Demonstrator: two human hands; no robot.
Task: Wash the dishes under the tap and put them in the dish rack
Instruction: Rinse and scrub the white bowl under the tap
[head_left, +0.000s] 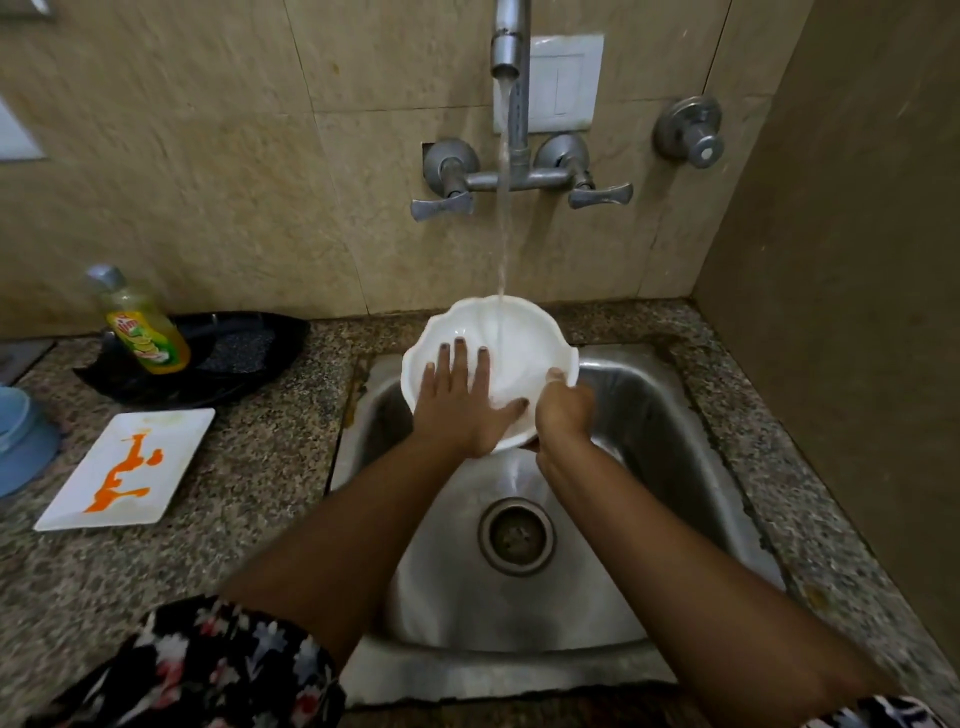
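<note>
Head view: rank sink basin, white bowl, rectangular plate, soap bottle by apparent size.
Largest to smallest:
1. sink basin
2. white bowl and rectangular plate: look about alike, and the bowl is held up nearer the camera, so unranked
3. soap bottle

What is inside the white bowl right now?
Tap water runs into the white bowl, with the left hand spread inside. Any residue beneath the hand is hidden.

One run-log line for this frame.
stage: rinsing | left hand: rubbing inside white bowl | right hand: gripping bowl rim | tap: running | stained plate: waiting on counter
</note>
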